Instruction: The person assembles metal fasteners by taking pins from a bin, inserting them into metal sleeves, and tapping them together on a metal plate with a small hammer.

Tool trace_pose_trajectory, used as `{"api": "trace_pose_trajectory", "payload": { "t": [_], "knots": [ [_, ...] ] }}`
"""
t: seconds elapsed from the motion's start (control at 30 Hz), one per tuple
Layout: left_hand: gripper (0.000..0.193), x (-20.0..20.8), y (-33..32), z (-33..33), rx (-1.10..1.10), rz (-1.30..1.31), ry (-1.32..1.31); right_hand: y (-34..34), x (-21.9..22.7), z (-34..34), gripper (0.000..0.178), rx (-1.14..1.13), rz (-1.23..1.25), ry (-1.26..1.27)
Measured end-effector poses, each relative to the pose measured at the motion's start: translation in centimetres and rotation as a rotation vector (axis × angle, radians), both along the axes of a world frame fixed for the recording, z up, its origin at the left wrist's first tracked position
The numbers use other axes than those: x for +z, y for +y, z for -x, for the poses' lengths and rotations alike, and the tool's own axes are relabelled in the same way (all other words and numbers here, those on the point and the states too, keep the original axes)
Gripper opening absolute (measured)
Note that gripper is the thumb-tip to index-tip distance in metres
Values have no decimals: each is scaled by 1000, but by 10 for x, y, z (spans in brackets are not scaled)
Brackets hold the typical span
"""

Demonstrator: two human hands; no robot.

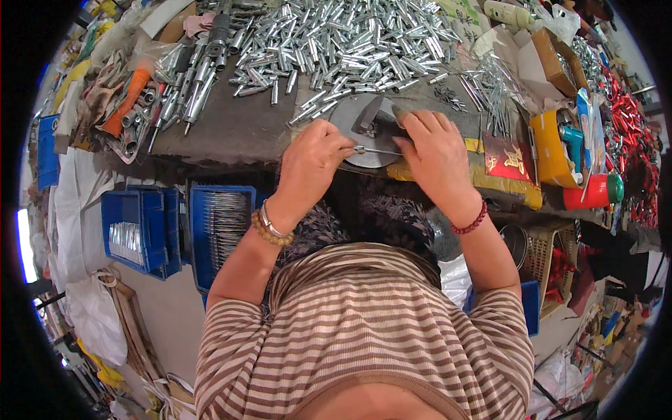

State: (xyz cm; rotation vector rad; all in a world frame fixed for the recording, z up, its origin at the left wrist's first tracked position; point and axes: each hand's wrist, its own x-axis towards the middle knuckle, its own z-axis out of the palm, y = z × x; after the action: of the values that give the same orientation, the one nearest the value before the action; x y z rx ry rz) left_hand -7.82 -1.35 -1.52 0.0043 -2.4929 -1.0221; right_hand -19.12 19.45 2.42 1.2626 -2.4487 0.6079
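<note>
left hand [313, 162], right hand [435, 152], thin metal rod [378, 150]

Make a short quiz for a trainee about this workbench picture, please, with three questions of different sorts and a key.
1. True or false: the left hand and the right hand meet over the round grey metal disc.
2. Multiple choice: what lies in a heap at the far side of the bench? A) silver metal tubes B) glass bottles C) wooden blocks
3. Fill in: the blue crate below the bench edge holds thin metal ____.

Key:
1. True; a thin metal pin spans between them.
2. A, the silver metal tubes.
3. Rods.
</note>
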Motion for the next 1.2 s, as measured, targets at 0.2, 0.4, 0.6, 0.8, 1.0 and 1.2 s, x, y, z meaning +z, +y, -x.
{"api": "trace_pose_trajectory", "payload": {
  "t": [0.2, 0.4, 0.6, 0.8, 1.0, 1.2],
  "knots": [
    [11, 3, -2, 1, -15, -16, -13, 19, -1, -4, 30, -20, 194, -285],
    [13, 0, -4, 3, -50, -38, 21, 32, 18, -32, 33, 80, 214, -141],
    [15, 2, -5, 3, -60, -53, 19, 29, 15, -38, 32, 73, -3, -92],
    [14, -3, -7, 1, -44, -62, -10, 18, 11, -16, 25, 28, 225, -183],
    [14, 2, -10, -1, -59, -111, -86, 15, 3, -7, 21, 31, 54, -32],
    [21, 0, -5, -6, 4, -5, 51, 17, -9, -47, 20, 27, -23, -263]
  ]
}}
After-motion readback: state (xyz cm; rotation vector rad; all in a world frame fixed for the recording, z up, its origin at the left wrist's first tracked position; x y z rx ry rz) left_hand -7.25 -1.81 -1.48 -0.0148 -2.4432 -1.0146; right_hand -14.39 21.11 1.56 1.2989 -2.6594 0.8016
